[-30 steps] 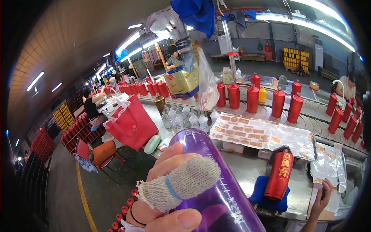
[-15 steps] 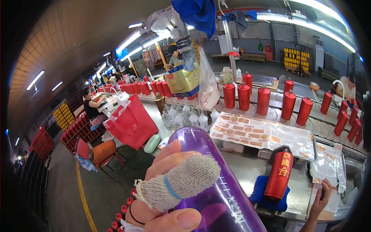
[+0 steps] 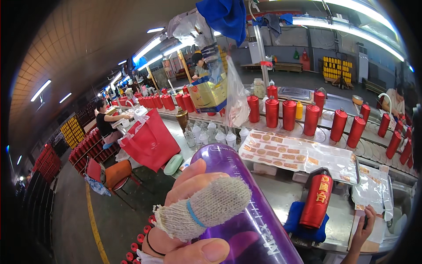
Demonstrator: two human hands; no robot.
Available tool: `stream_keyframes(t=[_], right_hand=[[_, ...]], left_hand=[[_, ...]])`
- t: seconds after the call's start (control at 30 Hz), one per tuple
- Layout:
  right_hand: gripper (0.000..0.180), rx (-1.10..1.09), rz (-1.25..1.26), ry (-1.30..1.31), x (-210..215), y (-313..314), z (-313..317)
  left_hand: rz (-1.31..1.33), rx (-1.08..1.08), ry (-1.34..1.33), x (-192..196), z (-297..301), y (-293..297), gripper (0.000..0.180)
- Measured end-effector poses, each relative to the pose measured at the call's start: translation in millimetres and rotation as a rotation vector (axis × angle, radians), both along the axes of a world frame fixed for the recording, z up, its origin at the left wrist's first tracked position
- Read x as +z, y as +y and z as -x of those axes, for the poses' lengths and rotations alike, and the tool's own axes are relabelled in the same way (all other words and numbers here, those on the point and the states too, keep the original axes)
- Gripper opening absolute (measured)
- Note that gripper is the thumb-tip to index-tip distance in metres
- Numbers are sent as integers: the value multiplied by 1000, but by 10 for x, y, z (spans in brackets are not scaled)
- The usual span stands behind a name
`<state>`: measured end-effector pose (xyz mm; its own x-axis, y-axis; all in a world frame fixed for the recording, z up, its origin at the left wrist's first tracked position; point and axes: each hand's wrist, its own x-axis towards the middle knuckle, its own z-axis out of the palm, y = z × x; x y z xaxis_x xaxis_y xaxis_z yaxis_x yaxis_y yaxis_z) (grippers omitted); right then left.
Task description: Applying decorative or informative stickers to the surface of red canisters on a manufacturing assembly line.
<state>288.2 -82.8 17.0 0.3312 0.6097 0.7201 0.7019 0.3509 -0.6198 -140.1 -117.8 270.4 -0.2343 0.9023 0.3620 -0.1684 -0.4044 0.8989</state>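
Observation:
Close to the camera, my left hand [image 3: 189,220] is wrapped round a shiny purple drink bottle [image 3: 252,207], tilted with its base toward the lower right. A knitted off-white finger sleeve [image 3: 215,204] with a blue band covers one of its fingers. At the lower right, my right hand [image 3: 365,226] rests with its fingers apart near the edge of a brown board [image 3: 373,247], beside clear sheets of labels [image 3: 373,189]. Left of it, a red bottle [image 3: 317,200] with gold characters lies on a blue cloth [image 3: 293,222]; neither hand touches it.
A label sheet [image 3: 281,152] lies on the steel worktop. Behind it, red bottles [image 3: 311,119] stand along a conveyor. Left are white-capped clear bottles [image 3: 231,138], a green soap box [image 3: 173,164], a red bag [image 3: 151,141] and an orange chair [image 3: 118,174]. Co-workers sit [image 3: 110,125] further off.
The front row of red bottles on the conveyor has shifted right, and a small yellow bottle now shows among them. The co-worker at left has stretched an arm forward. My hands stay nearly still.

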Motion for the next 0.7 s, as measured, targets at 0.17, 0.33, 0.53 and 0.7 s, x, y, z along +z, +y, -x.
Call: stream_keyframes(t=[0.17, 0.33, 0.53, 0.7], right_hand=[[21, -7, 8, -16, 4, -10, -14], [21, 17, 0, -1, 22, 9, 8], [22, -12, 14, -14, -26, -18, -27], [22, 14, 6, -2, 13, -5, 3]], left_hand=[[70, 52, 12, 136, -68, -75, 102], [117, 30, -62, 213, -111, -187, 104], [103, -108, -128, 118, -101, -23, 99], [-191, -440, -146, -51, 8, 109, 72]])
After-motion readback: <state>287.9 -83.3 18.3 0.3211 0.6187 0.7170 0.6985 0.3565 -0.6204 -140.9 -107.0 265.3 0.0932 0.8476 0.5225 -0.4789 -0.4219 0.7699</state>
